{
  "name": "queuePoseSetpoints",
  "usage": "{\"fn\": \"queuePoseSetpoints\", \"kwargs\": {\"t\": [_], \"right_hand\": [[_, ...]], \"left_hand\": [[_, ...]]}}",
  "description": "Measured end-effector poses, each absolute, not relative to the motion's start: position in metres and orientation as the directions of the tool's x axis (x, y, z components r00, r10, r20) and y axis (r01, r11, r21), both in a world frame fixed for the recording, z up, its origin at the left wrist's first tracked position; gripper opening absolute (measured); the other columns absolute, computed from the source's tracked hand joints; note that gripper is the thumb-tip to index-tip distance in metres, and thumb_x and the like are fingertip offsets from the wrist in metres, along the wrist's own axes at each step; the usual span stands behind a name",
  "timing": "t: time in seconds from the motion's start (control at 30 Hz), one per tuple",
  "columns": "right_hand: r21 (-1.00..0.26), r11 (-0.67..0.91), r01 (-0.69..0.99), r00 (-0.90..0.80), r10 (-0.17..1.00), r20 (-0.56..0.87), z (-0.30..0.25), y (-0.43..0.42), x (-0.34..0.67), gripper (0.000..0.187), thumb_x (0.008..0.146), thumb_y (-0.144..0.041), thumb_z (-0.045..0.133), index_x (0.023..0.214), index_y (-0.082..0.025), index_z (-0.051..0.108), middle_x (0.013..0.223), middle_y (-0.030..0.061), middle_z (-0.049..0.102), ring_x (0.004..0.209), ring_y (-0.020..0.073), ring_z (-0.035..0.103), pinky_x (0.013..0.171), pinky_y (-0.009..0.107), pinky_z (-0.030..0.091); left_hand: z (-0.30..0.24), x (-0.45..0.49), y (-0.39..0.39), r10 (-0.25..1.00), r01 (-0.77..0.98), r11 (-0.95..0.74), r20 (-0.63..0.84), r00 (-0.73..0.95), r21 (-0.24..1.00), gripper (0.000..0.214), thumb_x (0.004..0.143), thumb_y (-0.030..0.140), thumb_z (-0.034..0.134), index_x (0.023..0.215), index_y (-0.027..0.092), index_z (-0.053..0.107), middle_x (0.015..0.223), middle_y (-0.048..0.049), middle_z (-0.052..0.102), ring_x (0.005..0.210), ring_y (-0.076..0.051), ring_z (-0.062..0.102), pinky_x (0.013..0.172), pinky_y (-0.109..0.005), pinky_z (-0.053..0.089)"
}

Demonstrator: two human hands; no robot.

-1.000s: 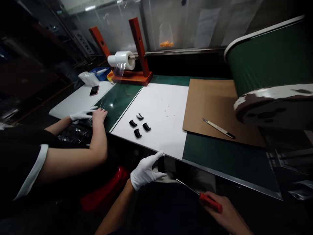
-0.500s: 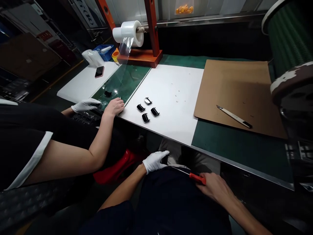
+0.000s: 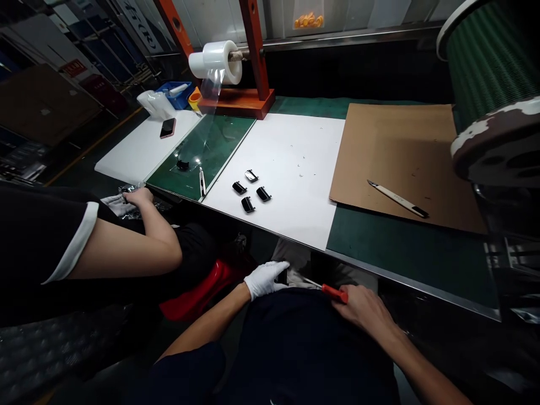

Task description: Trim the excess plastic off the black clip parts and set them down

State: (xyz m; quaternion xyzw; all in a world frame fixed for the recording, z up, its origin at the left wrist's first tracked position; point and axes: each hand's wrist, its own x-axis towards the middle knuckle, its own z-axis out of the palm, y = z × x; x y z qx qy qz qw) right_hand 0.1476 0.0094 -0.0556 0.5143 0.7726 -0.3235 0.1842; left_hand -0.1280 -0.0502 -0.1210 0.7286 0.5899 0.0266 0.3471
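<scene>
My left hand (image 3: 265, 279), in a white glove, is closed on a small dark part (image 3: 283, 276) held over my lap, below the table's front edge. My bare right hand (image 3: 363, 308) is wrapped round the red handle of a screwdriver (image 3: 333, 292), whose thin shaft points left toward the dark part. Several small black clips (image 3: 248, 192) lie on the white sheet (image 3: 295, 169) just beyond my hands.
A co-worker's arm (image 3: 139, 247) at left reaches into their lap. A tool (image 3: 202, 181) and a small black piece lie on the green mat (image 3: 219, 140). A utility knife (image 3: 397, 199) rests on cardboard (image 3: 405, 146). At the back stand a film roll (image 3: 216, 58) and a phone (image 3: 167, 127). A green reel (image 3: 493, 73) looms right.
My hands stayed low in my lap with the screwdriver and part. The co-worker pulled both hands off the green mat into their lap, leaving a tool on it.
</scene>
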Motion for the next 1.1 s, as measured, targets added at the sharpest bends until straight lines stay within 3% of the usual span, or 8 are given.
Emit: {"fn": "queuePoseSetpoints", "kwargs": {"t": [0.23, 0.43, 0.57, 0.73, 0.87, 1.1], "right_hand": [[-0.437, 0.226, 0.871, -0.470, 0.645, -0.602, -0.052, 0.004, 0.166, 0.007, 0.070, -0.027, 0.062, 0.073, -0.026, 0.067, 0.068, 0.0029, 0.068, 0.064, 0.0242, 0.064, 0.051, 0.028, 0.032], [-0.633, 0.031, 0.774, -0.453, 0.726, -0.518, -0.048, -0.003, 0.202, 0.032, 0.086, -0.051, 0.047, 0.093, -0.027, 0.068, 0.081, -0.0006, 0.072, 0.076, 0.0198, 0.065, 0.064, 0.026, 0.044], [-0.716, -0.110, 0.689, -0.386, 0.780, -0.492, -0.049, -0.013, 0.218, 0.034, 0.080, -0.055, 0.055, 0.093, -0.026, 0.069, 0.079, 0.0005, 0.073, 0.074, 0.0221, 0.066, 0.063, 0.027, 0.046], [-0.755, -0.148, 0.639, -0.299, 0.857, -0.421, -0.048, -0.024, 0.222, 0.038, 0.077, -0.055, 0.058, 0.095, -0.023, 0.071, 0.081, 0.0036, 0.074, 0.073, 0.0238, 0.067, 0.060, 0.029, 0.048], [-0.764, -0.172, 0.622, -0.248, 0.882, -0.400, -0.043, -0.029, 0.222, 0.038, 0.077, -0.054, 0.059, 0.095, -0.023, 0.071, 0.082, 0.0034, 0.074, 0.075, 0.0236, 0.067, 0.059, 0.028, 0.048], [-0.766, -0.203, 0.610, -0.242, 0.873, -0.424, -0.040, -0.033, 0.222, 0.039, 0.078, -0.055, 0.058, 0.098, -0.024, 0.071, 0.082, 0.0032, 0.074, 0.074, 0.0228, 0.066, 0.060, 0.029, 0.048]], "left_hand": [[-0.104, -0.124, -0.046, 0.863, 0.825, -0.103, -0.363, 0.352, 0.556, 0.053, 0.088, 0.040, 0.060, 0.133, 0.017, 0.044, 0.129, -0.0137, 0.053, 0.113, -0.028, 0.056, 0.093, -0.049, 0.049], [-0.092, -0.125, -0.034, 0.863, 0.770, -0.172, -0.284, 0.418, 0.614, 0.062, 0.076, 0.035, 0.074, 0.130, 0.016, 0.050, 0.124, -0.0141, 0.060, 0.111, -0.029, 0.060, 0.092, -0.046, 0.051], [-0.068, -0.117, -0.030, 0.923, 0.734, -0.182, -0.143, 0.357, 0.654, 0.074, 0.069, 0.034, 0.079, 0.133, 0.015, 0.048, 0.115, -0.0137, 0.067, 0.102, -0.029, 0.066, 0.089, -0.041, 0.055], [-0.004, -0.092, -0.030, 0.949, 0.626, -0.289, 0.133, 0.285, 0.724, 0.088, 0.071, 0.041, 0.077, 0.144, 0.024, 0.030, 0.126, -0.0081, 0.061, 0.114, -0.023, 0.061, 0.102, -0.034, 0.048], [0.040, -0.081, -0.031, 0.907, 0.582, -0.418, 0.357, 0.223, 0.697, 0.089, 0.066, 0.036, 0.082, 0.142, 0.026, 0.035, 0.123, -0.0072, 0.064, 0.112, -0.024, 0.062, 0.100, -0.033, 0.050], [0.060, -0.077, -0.033, 0.913, 0.501, -0.404, 0.371, 0.170, 0.765, 0.094, 0.064, 0.034, 0.083, 0.144, 0.025, 0.034, 0.120, -0.0085, 0.065, 0.109, -0.024, 0.065, 0.096, -0.033, 0.054]]}}
